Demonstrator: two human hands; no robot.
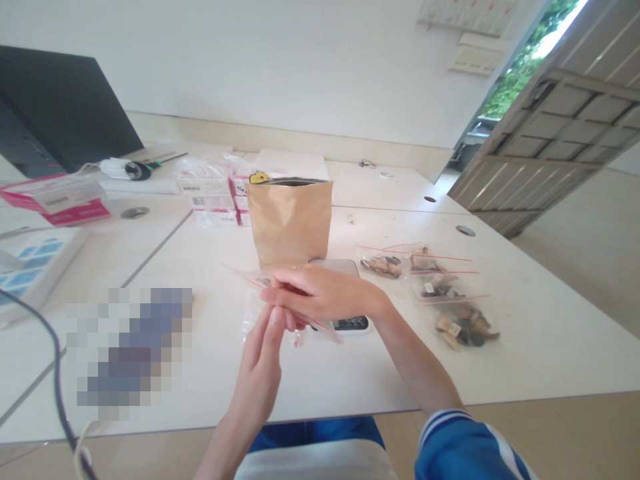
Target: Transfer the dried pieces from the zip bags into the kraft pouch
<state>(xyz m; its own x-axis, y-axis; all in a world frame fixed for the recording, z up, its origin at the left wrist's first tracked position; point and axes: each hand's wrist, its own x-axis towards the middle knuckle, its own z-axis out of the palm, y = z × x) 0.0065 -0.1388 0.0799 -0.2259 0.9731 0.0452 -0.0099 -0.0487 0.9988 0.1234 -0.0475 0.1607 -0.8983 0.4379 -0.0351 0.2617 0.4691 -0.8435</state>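
Note:
Both hands meet on a clear zip bag (pixel 327 328) with a red seal line, in front of a brown paper pouch (pixel 290 223). My left hand (pixel 264 343) pinches the bag's edge from below. Over it lies my right hand (pixel 320 291), its fingers closed on the same edge. The fingers hide most of the bag, and its contents cannot be made out. Beneath the hands, a small white digital scale (pixel 345 268) is partly covered. The pouch stands upright with its top slightly parted.
Several filled zip bags (pixel 465 323) of dark and tan dried pieces lie to the right. Pink-and-white boxes (pixel 213 200) stand behind the pouch on the left. A monitor (pixel 65 110) is at the far left, and a dark cable (pixel 55 373) runs down the left side.

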